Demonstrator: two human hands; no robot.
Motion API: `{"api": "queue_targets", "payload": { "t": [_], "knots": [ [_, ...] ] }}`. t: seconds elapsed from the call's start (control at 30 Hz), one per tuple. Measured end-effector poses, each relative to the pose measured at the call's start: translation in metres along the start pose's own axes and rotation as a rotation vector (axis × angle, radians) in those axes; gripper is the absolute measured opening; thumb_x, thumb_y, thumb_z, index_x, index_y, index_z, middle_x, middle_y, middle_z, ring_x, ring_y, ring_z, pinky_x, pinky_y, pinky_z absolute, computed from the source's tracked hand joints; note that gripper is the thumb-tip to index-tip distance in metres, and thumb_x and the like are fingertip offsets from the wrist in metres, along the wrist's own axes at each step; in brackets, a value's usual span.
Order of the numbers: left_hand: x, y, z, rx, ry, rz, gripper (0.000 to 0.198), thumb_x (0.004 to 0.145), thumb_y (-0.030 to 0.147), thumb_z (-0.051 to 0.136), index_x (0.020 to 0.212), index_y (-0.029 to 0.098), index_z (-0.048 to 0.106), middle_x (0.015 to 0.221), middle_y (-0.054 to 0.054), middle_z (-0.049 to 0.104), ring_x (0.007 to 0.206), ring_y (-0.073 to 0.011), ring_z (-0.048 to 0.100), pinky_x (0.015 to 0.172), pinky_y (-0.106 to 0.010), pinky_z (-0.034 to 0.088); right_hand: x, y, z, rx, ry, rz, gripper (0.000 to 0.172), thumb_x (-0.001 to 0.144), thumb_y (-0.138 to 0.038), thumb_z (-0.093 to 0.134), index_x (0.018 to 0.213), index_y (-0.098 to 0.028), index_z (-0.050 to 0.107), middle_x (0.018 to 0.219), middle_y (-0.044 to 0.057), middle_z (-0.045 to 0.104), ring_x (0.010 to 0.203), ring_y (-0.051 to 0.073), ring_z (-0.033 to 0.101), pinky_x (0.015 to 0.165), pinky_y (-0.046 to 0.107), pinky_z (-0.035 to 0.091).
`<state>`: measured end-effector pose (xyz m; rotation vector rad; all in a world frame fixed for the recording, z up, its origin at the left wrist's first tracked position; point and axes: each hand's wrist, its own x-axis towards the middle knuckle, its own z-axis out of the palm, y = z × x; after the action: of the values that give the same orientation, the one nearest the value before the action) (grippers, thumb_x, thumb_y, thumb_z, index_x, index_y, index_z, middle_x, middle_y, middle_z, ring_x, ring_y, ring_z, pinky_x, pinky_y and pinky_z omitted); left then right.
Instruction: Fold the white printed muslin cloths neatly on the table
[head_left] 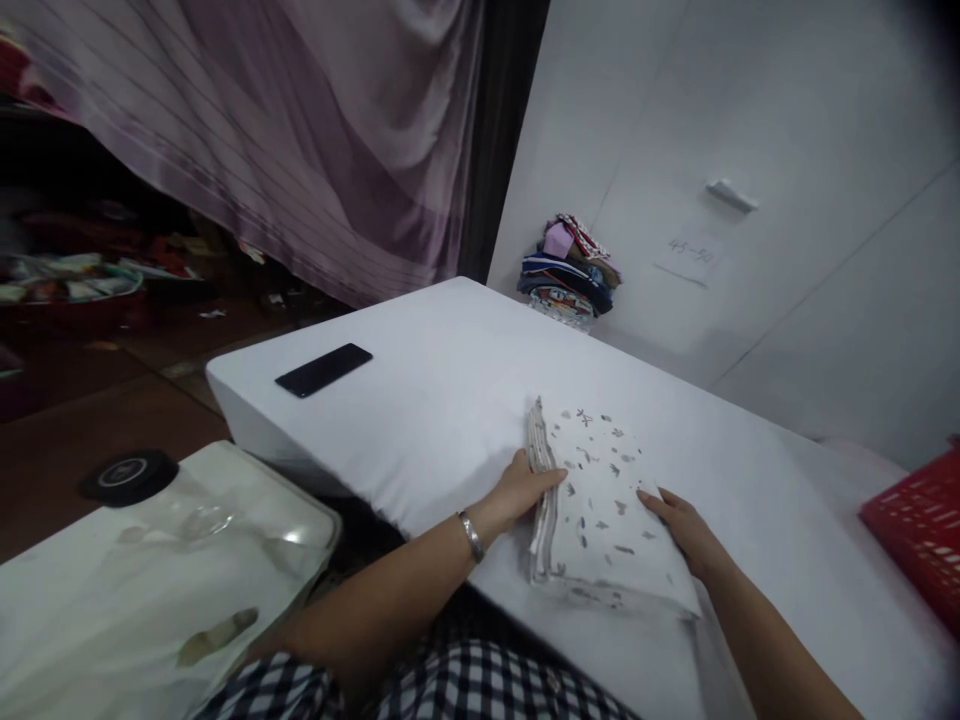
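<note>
A folded white cloth (600, 500) with small grey printed shapes lies on the white-covered table (427, 370), its layered folds showing along the left side. My left hand (525, 487) grips that layered edge, thumb on top and the fingers hidden beside or under the folds. At the cloth's right edge is my right hand (682, 530), its thumb resting on top and the other fingers mostly out of sight beneath. A silver bracelet is on my left wrist.
A black phone (324, 370) lies at the table's far left. Folded clothes (568, 270) are stacked by the wall. A red basket (919, 530) stands at right. A lower white surface (172, 590) at left holds a round black object (129, 477).
</note>
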<state>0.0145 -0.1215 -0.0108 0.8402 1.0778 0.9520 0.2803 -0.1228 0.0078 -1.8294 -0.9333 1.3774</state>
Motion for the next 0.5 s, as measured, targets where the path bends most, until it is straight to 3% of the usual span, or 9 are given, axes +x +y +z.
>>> {"api": "queue_targets", "payload": {
  "t": [0.1, 0.17, 0.3, 0.5],
  "knots": [
    [0.003, 0.005, 0.004, -0.084, -0.076, -0.117, 0.048, 0.066, 0.023, 0.066, 0.110, 0.013, 0.050, 0.106, -0.012, 0.064, 0.091, -0.0226, 0.062, 0.076, -0.033, 0.051, -0.002, -0.001, 0.002, 0.012, -0.006, -0.027, 0.042, 0.070, -0.035, 0.070, 0.106, -0.015, 0.060, 0.092, 0.010, 0.071, 0.077, 0.023, 0.068, 0.064, 0.031, 0.056],
    [0.005, 0.012, 0.006, -0.072, -0.068, -0.122, 0.039, 0.066, 0.018, 0.060, 0.104, 0.012, 0.054, 0.096, -0.011, 0.066, 0.082, -0.0216, 0.062, 0.070, -0.032, 0.050, -0.003, -0.004, 0.003, 0.031, -0.009, -0.062, 0.041, 0.070, -0.033, 0.070, 0.105, -0.014, 0.060, 0.086, 0.009, 0.072, 0.073, 0.023, 0.068, 0.061, 0.031, 0.056],
    [0.009, 0.036, 0.001, 0.020, -0.031, 0.029, 0.040, 0.066, 0.016, 0.057, 0.106, 0.012, 0.055, 0.090, -0.010, 0.065, 0.075, -0.0189, 0.060, 0.062, -0.029, 0.047, -0.001, -0.020, 0.005, 0.098, 0.010, -0.160, 0.041, 0.068, -0.030, 0.070, 0.104, -0.015, 0.060, 0.078, 0.007, 0.072, 0.064, 0.021, 0.067, 0.053, 0.029, 0.054],
    [0.023, 0.098, -0.015, 0.123, -0.070, 0.284, 0.043, 0.068, 0.020, 0.058, 0.111, 0.013, 0.053, 0.090, -0.007, 0.063, 0.074, -0.0162, 0.059, 0.059, -0.025, 0.044, 0.012, -0.066, 0.010, 0.136, 0.051, -0.406, 0.045, 0.065, -0.038, 0.072, 0.103, -0.017, 0.061, 0.080, 0.005, 0.071, 0.062, 0.020, 0.064, 0.052, 0.029, 0.052]
  ]
}}
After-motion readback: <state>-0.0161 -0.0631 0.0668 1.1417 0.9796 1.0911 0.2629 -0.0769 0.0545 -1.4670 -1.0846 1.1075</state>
